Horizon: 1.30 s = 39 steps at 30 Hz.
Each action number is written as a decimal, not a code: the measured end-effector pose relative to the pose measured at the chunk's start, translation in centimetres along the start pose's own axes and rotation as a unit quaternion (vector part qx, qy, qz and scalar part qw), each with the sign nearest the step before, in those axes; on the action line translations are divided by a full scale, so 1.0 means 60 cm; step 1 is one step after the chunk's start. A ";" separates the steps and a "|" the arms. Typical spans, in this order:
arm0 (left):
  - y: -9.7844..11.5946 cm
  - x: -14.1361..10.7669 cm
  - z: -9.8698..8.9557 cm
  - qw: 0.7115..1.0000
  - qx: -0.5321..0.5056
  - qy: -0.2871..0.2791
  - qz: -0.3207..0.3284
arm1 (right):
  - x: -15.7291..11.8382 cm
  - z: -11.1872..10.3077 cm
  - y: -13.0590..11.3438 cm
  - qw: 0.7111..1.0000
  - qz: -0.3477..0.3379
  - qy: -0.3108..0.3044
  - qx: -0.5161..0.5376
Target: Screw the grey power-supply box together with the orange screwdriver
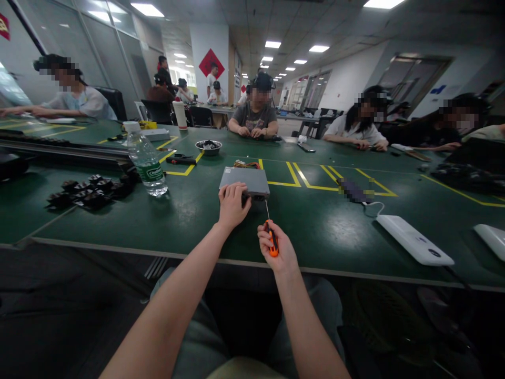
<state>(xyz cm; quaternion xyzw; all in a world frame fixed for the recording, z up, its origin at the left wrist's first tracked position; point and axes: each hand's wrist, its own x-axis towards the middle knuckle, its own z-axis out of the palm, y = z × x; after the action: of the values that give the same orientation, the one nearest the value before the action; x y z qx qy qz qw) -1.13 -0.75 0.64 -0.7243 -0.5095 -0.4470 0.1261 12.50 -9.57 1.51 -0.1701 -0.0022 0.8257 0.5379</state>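
A grey metal box (252,180) with coloured wires (247,165) at its far side lies on the green table. My left hand (233,204) grips the near left part of this box, fingers over its top. In my right hand (277,245) is an orange and black screwdriver (272,245), fingers wrapped round its handle. Its thin shaft points away from me, with the tip at the near right corner of the box. Whether the tip sits in a screw is too small to tell.
Left on the green table (197,221) stand a water bottle (147,160) and black parts (92,192). Pliers (180,159) and a metal bowl (208,147) lie farther back. A white device (414,239) is at the right. Several people sit around the table.
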 end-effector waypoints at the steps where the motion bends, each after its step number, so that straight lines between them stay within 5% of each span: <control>1: 0.000 0.000 0.000 1.000 0.000 0.000 0.000 | -0.001 0.001 -0.001 1.000 0.013 0.004 0.016; 6: 0.000 0.000 0.000 1.000 -0.003 -0.002 -0.002 | -0.008 0.009 -0.003 0.996 0.072 -0.015 0.056; 16: 0.000 0.000 -0.001 1.000 -0.006 -0.007 -0.009 | -0.010 0.008 -0.002 0.998 0.034 0.025 0.043; 24: 0.000 0.000 -0.002 1.000 -0.008 -0.009 -0.009 | -0.011 -0.007 -0.012 0.992 0.093 -0.040 0.071; 39: 0.000 0.000 -0.001 1.000 -0.003 -0.006 -0.004 | -0.018 0.008 -0.007 0.993 0.064 0.020 0.101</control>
<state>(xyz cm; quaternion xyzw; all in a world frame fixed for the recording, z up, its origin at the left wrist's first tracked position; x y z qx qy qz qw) -1.15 -0.81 0.68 -0.7253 -0.5119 -0.4448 0.1186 13.14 -10.27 2.37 -0.1313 0.1028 0.8506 0.4987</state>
